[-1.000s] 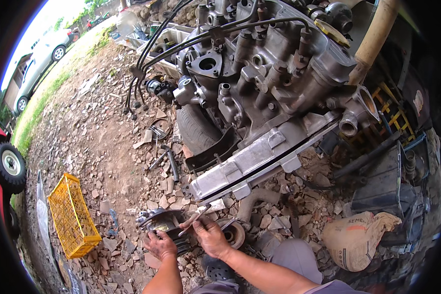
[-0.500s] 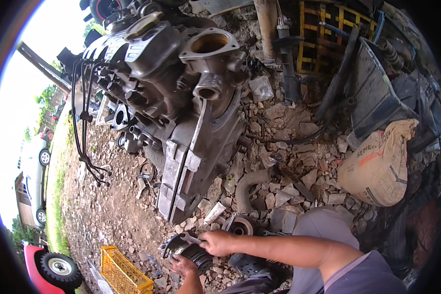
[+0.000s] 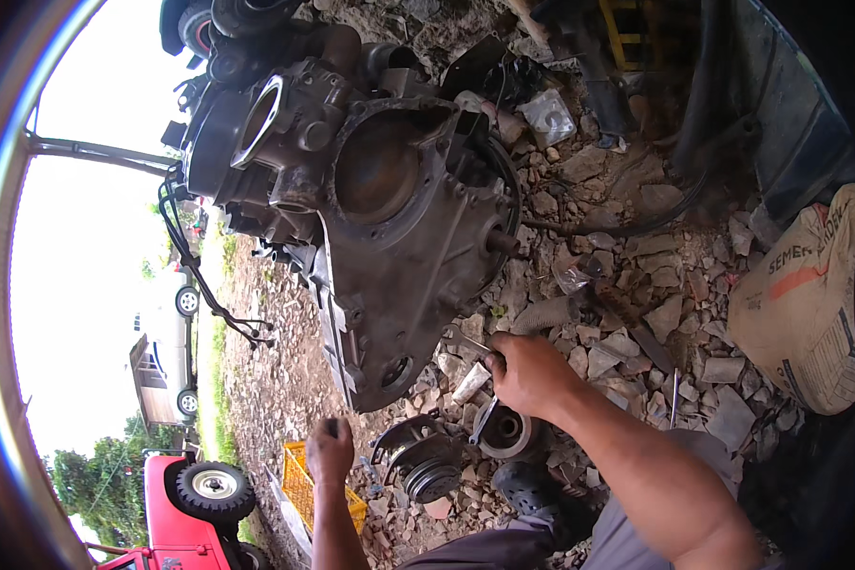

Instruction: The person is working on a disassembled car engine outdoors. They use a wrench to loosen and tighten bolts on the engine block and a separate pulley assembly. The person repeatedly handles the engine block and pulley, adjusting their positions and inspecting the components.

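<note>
My right hand [image 3: 522,370] is closed on a metal wrench [image 3: 463,341], raised near the lower right of the engine's flat front housing [image 3: 398,286]. My left hand [image 3: 329,446] is closed just below that housing's lower left corner; whether its fingers hold anything is hidden. Between my hands, on the rubble, lie a grooved pulley assembly [image 3: 431,480] and a round metal part [image 3: 511,433] with a second spanner [image 3: 484,418] across it.
A paper sack [image 3: 793,313] sags at the right beside a dark blue bin [image 3: 807,142]. A yellow crate [image 3: 297,465] is behind my left arm. Broken stones [image 3: 665,256] cover the ground. A red vehicle [image 3: 176,527] and a pale car [image 3: 176,351] stand outside at the left.
Both hands have risen from the pulley assembly toward the engine housing, the right one carrying the wrench. The camera's view has swung, showing the engine's front face.
</note>
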`<state>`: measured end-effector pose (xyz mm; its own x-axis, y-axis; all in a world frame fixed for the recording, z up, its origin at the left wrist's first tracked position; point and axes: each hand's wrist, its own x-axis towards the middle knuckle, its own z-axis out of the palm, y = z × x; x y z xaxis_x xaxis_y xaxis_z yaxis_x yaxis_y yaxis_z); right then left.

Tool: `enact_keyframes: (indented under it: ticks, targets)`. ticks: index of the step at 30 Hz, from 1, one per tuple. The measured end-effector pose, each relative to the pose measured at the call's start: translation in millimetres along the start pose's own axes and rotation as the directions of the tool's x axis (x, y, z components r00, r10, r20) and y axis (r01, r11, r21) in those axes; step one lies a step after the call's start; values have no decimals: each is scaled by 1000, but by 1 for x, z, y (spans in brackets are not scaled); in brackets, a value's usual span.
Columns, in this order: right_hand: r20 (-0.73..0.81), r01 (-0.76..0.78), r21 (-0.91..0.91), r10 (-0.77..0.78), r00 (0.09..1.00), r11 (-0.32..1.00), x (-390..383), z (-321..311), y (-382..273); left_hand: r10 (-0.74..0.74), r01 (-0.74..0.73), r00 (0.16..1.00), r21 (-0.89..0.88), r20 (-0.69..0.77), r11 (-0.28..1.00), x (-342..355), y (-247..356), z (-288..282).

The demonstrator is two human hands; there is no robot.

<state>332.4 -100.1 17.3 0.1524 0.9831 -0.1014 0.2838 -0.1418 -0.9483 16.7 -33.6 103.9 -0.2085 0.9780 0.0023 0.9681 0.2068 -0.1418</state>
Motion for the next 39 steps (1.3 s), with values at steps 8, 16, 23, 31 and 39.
enact_keyframes:
  ticks: [8, 16, 23, 31, 39]
  targets:
    - [-195, -101, 120, 123, 973, 988, 11, -24, 8, 397, -723, 667, -422, -630, 547, 13, 209, -87]
    - [-247, -146, 166, 185, 951, 975, 14, -43, 16, 249, -673, 722, -573, -645, 467, 15, 256, -104]
    - [-189, -160, 245, 209, 960, 956, 24, -31, 25, 280, -743, 650, -512, -707, 431, 18, 259, -107]
    - [-114, -174, 279, 212, 971, 944, 24, -13, 19, 212, -696, 680, -528, -702, 486, 20, 263, -105]
    - [-125, -138, 307, 183, 975, 942, 20, -22, 16, 112, -537, 798, -613, -593, 579, 22, 264, -115]
